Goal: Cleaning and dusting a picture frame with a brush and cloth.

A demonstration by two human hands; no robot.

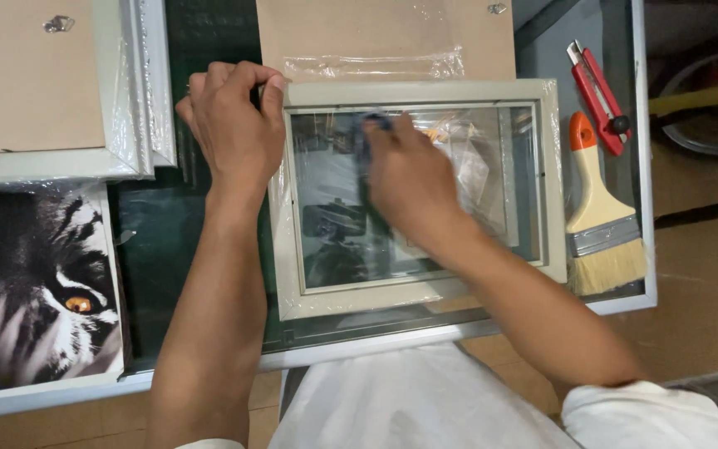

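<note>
A pale grey picture frame (pixel 421 293) with a glass pane lies face down in front of me, loosely wrapped in clear plastic. My left hand (pixel 234 125) grips its top left corner and holds it still. My right hand (pixel 409 179) presses a dark blue cloth (pixel 369 133) flat against the glass inside the frame. The cloth is mostly hidden under my fingers.
A wide paintbrush (pixel 598 218) with an orange-tipped handle lies right of the frame, a red utility knife (pixel 598 96) above it. A brown backing board (pixel 384 33) lies behind the frame. Another wrapped frame (pixel 126 100) and a tiger print (pixel 39 283) lie at left.
</note>
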